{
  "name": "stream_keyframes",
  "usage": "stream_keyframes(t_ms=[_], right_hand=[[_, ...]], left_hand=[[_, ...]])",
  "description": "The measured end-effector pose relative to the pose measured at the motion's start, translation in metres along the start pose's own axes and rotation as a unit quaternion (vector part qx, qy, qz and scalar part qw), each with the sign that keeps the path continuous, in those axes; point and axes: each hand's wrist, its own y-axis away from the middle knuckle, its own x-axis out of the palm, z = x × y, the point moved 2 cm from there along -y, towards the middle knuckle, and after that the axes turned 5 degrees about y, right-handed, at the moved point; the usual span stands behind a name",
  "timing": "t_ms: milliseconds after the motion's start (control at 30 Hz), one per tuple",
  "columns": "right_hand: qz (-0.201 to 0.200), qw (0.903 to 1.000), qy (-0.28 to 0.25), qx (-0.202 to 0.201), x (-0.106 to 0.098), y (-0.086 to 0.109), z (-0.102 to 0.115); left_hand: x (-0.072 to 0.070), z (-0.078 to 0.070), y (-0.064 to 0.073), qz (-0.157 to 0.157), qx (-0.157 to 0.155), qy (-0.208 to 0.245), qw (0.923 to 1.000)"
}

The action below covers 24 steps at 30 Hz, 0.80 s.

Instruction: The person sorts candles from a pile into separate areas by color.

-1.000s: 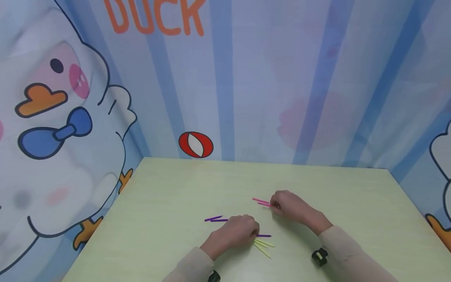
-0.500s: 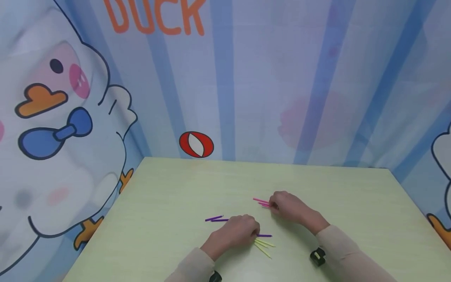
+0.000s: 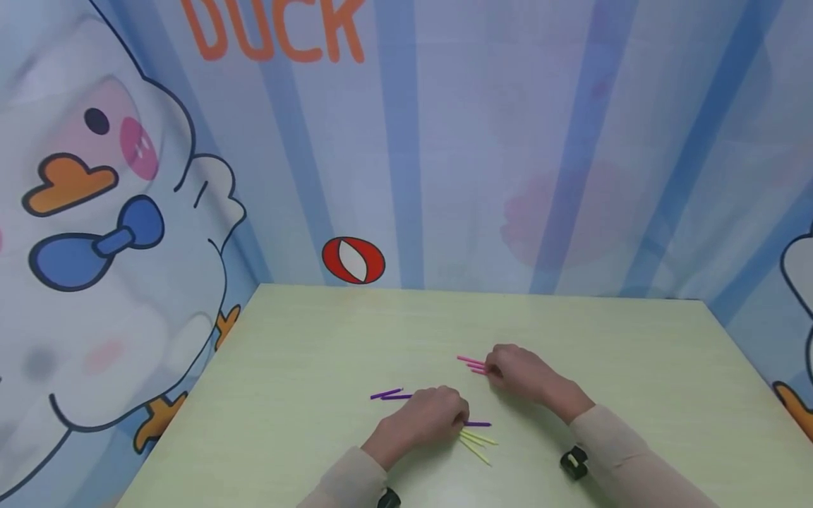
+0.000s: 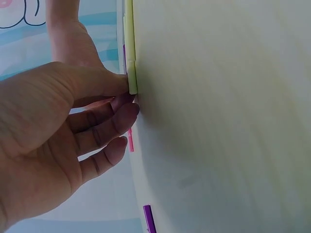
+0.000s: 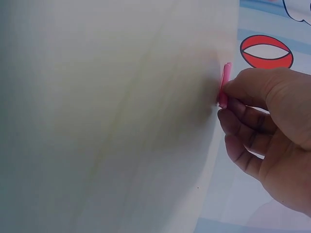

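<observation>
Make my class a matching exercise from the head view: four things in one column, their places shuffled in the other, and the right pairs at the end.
Things
1. pink sticks
2. yellow sticks
3. purple sticks
4. red-and-white oval

Places
A. showing on both sides of the left hand
B. on the backdrop, above the table's far edge
C. at the right hand's fingertips
D. fanned out at the left hand's fingertips

Pairs: 1-C, 2-D, 3-A, 4-B
</observation>
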Motion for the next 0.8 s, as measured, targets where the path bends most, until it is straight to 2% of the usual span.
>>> stream_keyframes(t_ms=[333,800], right_hand=[[-0.011,0.9999,0.005,0.006,-0.002,0.001,-0.001],[-0.016,0.9997,0.014,0.01,-0.019,0.009,0.008]], left_hand=[[-0.001,0.0,-0.001,0.003,-0.001,-0.003,1.0],[0.0,-0.001,-0.001,0.011,-0.008,0.003,0.9999]])
